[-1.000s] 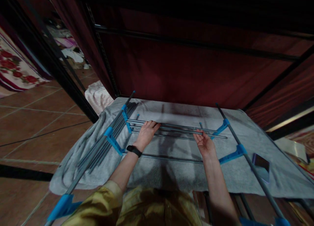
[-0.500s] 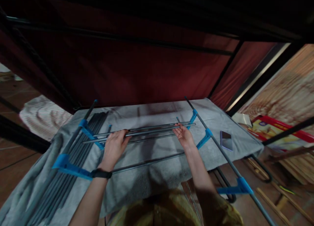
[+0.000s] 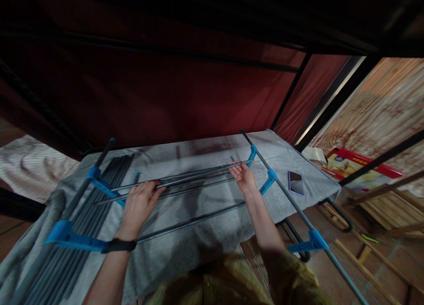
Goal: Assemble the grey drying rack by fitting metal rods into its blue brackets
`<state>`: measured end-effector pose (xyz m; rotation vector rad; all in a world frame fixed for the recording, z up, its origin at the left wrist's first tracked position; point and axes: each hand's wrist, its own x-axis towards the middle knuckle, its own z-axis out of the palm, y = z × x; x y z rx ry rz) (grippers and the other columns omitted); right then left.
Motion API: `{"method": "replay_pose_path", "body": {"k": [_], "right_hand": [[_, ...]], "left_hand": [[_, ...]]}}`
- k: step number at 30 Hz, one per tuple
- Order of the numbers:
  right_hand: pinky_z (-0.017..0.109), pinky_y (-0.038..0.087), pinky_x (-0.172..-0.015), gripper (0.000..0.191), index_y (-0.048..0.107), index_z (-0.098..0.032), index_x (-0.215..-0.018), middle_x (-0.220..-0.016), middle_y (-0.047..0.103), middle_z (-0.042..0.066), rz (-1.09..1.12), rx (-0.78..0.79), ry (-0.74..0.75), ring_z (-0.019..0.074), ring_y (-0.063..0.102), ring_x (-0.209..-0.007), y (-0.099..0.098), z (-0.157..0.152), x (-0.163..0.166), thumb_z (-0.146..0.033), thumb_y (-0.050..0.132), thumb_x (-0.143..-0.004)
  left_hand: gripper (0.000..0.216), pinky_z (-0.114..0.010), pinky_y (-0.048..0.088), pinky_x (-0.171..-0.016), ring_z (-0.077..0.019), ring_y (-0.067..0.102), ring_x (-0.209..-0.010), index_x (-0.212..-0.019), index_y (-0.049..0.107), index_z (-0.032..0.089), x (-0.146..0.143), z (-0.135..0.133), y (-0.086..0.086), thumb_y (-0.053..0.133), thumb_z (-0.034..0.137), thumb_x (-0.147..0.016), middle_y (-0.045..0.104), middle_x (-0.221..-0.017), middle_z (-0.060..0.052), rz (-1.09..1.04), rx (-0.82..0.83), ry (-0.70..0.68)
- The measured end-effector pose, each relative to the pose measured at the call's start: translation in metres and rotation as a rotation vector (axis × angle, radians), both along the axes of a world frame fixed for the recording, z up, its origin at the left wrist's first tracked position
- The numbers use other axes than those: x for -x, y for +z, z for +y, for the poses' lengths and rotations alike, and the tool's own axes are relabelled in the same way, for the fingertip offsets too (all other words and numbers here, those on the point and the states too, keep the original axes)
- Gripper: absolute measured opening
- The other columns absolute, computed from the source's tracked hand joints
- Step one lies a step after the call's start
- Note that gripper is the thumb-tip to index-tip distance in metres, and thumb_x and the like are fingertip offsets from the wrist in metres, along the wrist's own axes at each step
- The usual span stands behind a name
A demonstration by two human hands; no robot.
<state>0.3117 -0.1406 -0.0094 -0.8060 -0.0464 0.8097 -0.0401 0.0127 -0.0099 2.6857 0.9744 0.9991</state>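
My left hand (image 3: 141, 203), with a dark band at its wrist, closes over a grey metal tube (image 3: 185, 181). The tube slants to the right above the cloth, beside other thin tubes. Under its right end, my right hand (image 3: 245, 177) is turned palm up, with the tube between thumb and fingers, the fingers partly extended. On both sides stand grey poles with blue plastic brackets: a left bracket (image 3: 76, 238) near my wrist and a right bracket (image 3: 268, 181) beyond my right hand. A lower crossbar (image 3: 192, 224) runs between the two sides.
A grey blanket (image 3: 212, 146) covers the table. Several grey tubes (image 3: 89, 225) lie bundled at left. A phone (image 3: 296, 183) rests at right. Behind is a dark red fabric panel (image 3: 185, 101) in a black frame. A red and yellow box (image 3: 357, 168) and wooden pieces (image 3: 364, 254) are at right.
The view has shifted slightly, so everything appears further left. My right fingers look more spread beneath the tube's end. The left hand keeps its grip.
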Motion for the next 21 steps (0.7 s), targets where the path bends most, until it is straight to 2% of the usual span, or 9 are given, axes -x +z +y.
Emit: {"method": "replay_pose_path", "body": {"k": [5,12,16,21], "right_hand": [[0.027,0.063,-0.079,0.02,0.067,-0.022,-0.089,-0.082,0.077,0.002,-0.036,-0.008,-0.024,0.0131,0.073,-0.076,0.002,0.003,-0.004,-0.022,0.051,-0.1],[0.026,0.062,-0.08,0.016,0.067,-0.021,-0.087,-0.081,0.076,0.002,-0.009,0.018,-0.049,0.0123,0.072,-0.074,0.003,0.012,-0.005,-0.024,0.058,-0.099],[0.026,0.063,-0.078,0.017,0.067,-0.021,-0.086,-0.08,0.075,0.002,0.021,0.031,-0.045,0.0122,0.071,-0.073,0.002,0.015,-0.007,-0.024,0.057,-0.1],[0.026,0.063,-0.077,0.014,0.066,-0.022,-0.083,-0.077,0.073,0.001,0.029,0.02,-0.049,0.0122,0.071,-0.072,0.003,0.017,-0.01,-0.027,0.065,-0.096]], "left_hand": [[0.045,-0.04,0.044,-0.083,-0.0298,0.066,-0.092,-0.1,0.065,0.02,0.002,-0.001,0.003,0.037,0.056,-0.102,0.073,-0.097,-0.011,0.137,-0.136,0.038],[0.05,-0.04,0.046,-0.084,-0.0297,0.068,-0.093,-0.109,0.065,0.019,-0.002,-0.001,0.004,0.037,0.059,-0.102,0.075,-0.101,-0.011,0.124,-0.132,0.041],[0.049,-0.04,0.047,-0.083,-0.0292,0.068,-0.09,-0.105,0.065,0.019,-0.001,0.0,0.0,0.036,0.059,-0.102,0.074,-0.099,-0.01,0.134,-0.126,0.045],[0.05,-0.04,0.048,-0.083,-0.0299,0.068,-0.09,-0.103,0.065,0.018,-0.001,-0.001,-0.002,0.034,0.058,-0.103,0.074,-0.099,-0.011,0.138,-0.125,0.038]]}}
